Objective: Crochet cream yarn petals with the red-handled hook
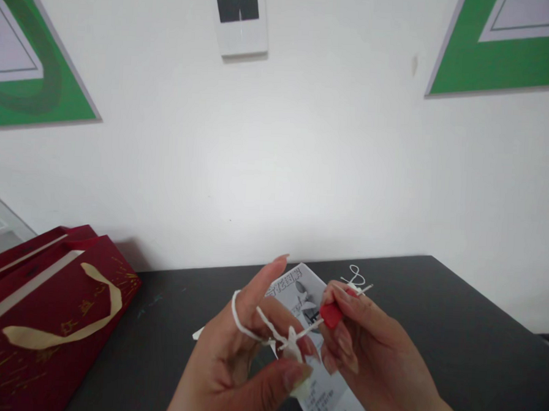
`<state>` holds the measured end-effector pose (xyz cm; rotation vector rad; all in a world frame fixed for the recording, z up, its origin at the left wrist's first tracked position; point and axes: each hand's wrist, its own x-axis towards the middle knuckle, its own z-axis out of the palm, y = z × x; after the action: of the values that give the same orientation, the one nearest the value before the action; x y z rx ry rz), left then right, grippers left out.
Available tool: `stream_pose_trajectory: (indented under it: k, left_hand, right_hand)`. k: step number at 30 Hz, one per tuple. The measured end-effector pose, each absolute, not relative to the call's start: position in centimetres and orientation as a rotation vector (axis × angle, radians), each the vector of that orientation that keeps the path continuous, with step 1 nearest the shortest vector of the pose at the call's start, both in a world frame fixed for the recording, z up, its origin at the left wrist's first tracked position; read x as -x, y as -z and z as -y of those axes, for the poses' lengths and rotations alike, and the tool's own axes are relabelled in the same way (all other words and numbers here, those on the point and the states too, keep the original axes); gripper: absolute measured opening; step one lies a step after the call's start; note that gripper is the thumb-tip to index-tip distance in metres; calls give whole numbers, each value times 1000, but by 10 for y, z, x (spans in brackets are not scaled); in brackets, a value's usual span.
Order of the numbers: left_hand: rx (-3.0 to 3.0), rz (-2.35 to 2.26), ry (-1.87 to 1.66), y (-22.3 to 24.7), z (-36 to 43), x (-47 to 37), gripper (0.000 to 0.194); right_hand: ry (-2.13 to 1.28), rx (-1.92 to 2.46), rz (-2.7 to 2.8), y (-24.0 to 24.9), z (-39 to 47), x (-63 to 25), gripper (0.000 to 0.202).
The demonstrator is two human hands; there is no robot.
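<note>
My left hand (243, 357) has white yarn (241, 323) looped round its raised index finger. Between its thumb and fingers it pinches a small white crocheted piece (293, 347). To the right, my right hand (364, 339) is closed on a crochet hook with a red grip (331, 315). The hook's thin shaft points left and its tip meets the white piece. Beneath both hands lies a printed sheet (320, 379) with a grey picture and text, partly covered by the fingers. A curl of white cord (354, 275) shows just behind my right hand.
Dark red gift bags (43, 316) with a cream ribbon handle lean at the left of the black table (457, 319). A white wall rises behind the table's far edge. Green-bordered pictures (516, 59) and a small white panel (241, 38) are on the wall.
</note>
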<state>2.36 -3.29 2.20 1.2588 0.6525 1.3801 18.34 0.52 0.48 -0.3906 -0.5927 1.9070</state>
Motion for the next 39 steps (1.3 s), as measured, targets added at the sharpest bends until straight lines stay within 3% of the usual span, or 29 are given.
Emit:
stream_pose_trajectory:
  k: [6,10,18,27,39]
  left_hand:
    - [-1206,-819,-1591,-23,34,-35,46]
    - [-1087,-783,-1591,-22,35,-42,56]
    - [-929,-734,-1517,-23,36,-41,97]
    - [-918,-701,-1525,-26,35,-43,97]
    - [-949,-779,-1487,-28,36,-41,110]
  right_hand:
    - [-1956,370,548,-3,-6,-180,18]
    - [-1948,392,482,-6,-4,-180,16]
    - [-1892,410,524,-7,-2,-180,13]
    - [-1779,449,678,-3,1,-176,21]
    - [-1822,367,644,-2,2,-179,12]
